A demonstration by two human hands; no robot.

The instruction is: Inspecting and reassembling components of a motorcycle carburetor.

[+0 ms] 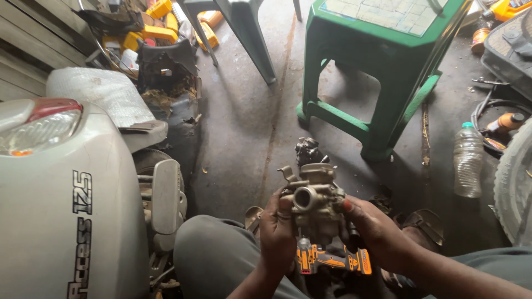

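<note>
- My left hand [277,224] and my right hand [372,227] are both clenched around a carburetor [315,202], the left gripping its near side with the thumb across the front, the right cupping the far side with the thumb on top.
- I hold the carburetor up over my lap, above the concrete floor [244,127], with its round bore facing me; I judge the step in hand to be an inspection, turning the body to look into that opening.
- Any next move would call for a steady two-handed grip and a slow turn of the wrists, as the body carries small levers and fittings that could snag.
- Just beneath my hands lies an orange-and-black power tool [332,260], part hidden by the carburetor.
- Beyond it on the floor sits a dark metal part [308,150], too dim to name more closely.
- To my left is the tail of a silver scooter [61,210]; ahead stands a green plastic stool [382,66].
- To my right stands a clear plastic bottle [468,160] with a green cap; whether it holds any liquid I cannot tell.
- Yellow containers [158,22] are piled far left; their contents are not visible.
</note>
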